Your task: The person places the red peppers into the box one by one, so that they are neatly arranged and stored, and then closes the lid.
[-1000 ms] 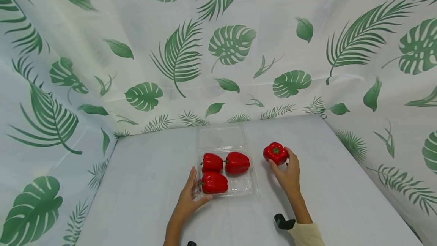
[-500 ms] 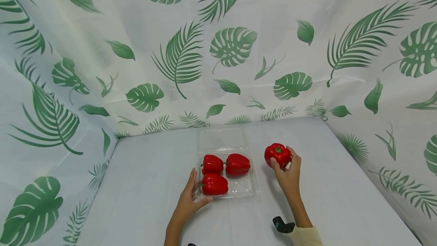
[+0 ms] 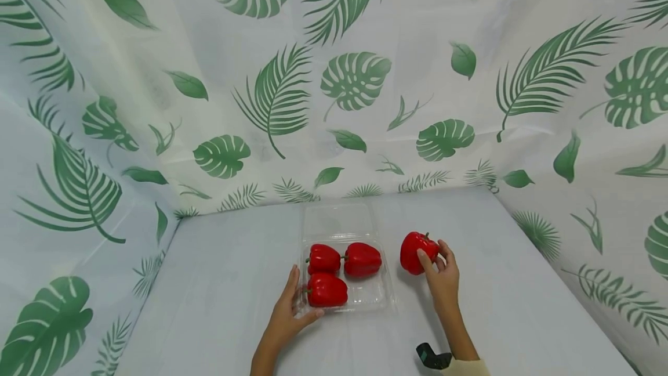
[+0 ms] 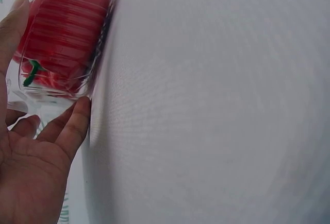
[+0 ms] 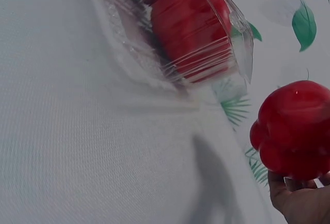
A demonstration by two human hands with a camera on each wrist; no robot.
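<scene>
My right hand (image 3: 445,280) grips a red bell pepper (image 3: 412,253) above the table, right of a clear plastic clamshell box (image 3: 371,293). The pepper's green stem now points up and to the right; in the right wrist view its lobed underside (image 5: 296,123) shows. Three more red bell peppers lie on their sides in the box: back left (image 3: 323,259), back right (image 3: 363,260) and front left (image 3: 327,290). At the box's front left corner rests my left hand (image 3: 288,317), thumb along the front and extended fingers along the left side. The front right of the box holds no pepper.
The box's lid (image 3: 338,220) lies folded back towards the rear wall. Beneath everything is a white table surface (image 3: 224,283). Leaf-patterned sheets (image 3: 292,97) enclose the back and sides. A black wrist camera mount (image 3: 432,357) juts from the right wrist.
My right hand has turned the held pepper, so its stem has swung from facing the head camera to up and right. The left hand stays at the box. The head view has tilted slightly upward.
</scene>
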